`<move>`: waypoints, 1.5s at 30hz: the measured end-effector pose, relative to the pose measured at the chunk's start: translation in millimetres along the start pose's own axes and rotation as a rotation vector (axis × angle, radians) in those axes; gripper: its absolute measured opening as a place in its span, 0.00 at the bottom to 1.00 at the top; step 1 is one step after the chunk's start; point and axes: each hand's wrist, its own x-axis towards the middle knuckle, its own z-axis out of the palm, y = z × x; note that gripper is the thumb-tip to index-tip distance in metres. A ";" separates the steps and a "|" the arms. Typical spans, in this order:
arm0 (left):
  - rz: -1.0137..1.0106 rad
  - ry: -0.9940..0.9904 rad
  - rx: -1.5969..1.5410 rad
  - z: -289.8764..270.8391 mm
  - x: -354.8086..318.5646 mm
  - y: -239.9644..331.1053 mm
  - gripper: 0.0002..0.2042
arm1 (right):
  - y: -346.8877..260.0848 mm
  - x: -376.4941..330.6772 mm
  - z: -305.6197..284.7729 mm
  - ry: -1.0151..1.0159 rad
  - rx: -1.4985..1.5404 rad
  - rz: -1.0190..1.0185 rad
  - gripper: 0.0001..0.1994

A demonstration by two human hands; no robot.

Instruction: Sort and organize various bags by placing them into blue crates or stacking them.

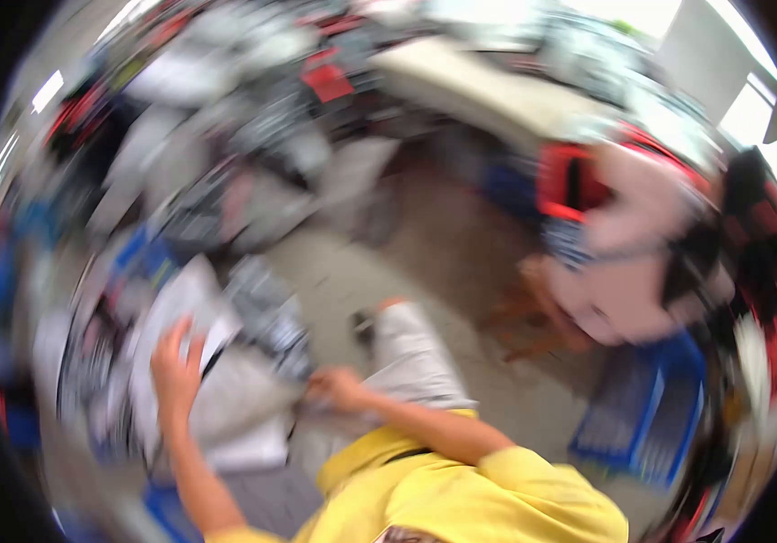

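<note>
Motion blur smears the whole head view. At the left, a large white sack (253, 394) leans near my knees. My left hand (176, 362) is on or just over its upper side, fingers spread apart. A shiny grey plastic bag (271, 312) lies against the sack's far right side. Beside the lower end of that bag, my right hand (339, 389) has its fingers curled in. Whatever it pinches, if anything, is too blurred to name.
Heaped grey and white plastic bags (253, 136) fill the far left. A pale tabletop (488, 86) carries more bags. At right, a blurred pale-pink shape (633, 244), apparently a person, is beside a red container (569, 176). A blue crate (646, 407) stands nearer me.
</note>
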 end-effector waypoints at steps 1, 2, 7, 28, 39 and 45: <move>-0.068 0.182 0.131 -36.0 -33.6 -2.7 0.14 | -18.4 -3.3 1.9 0.010 -0.200 -0.087 0.17; -0.053 0.404 0.188 -47.8 -41.6 6.6 0.12 | 7.2 -3.6 -5.2 0.100 0.010 0.067 0.13; -0.723 1.081 0.164 -46.9 -223.6 -16.3 0.11 | 9.9 23.9 -14.4 0.185 0.411 0.098 0.06; -0.661 0.574 -0.335 -108.8 -212.9 120.2 0.21 | -229.6 99.1 -90.5 0.154 0.122 -0.420 0.15; -1.072 0.377 -0.301 -12.9 -290.0 95.0 0.22 | -48.0 92.8 -44.3 0.102 -0.083 -0.212 0.17; -0.815 0.877 -0.143 5.2 -284.5 99.2 0.13 | -53.0 86.5 -46.5 0.074 -0.026 -0.260 0.19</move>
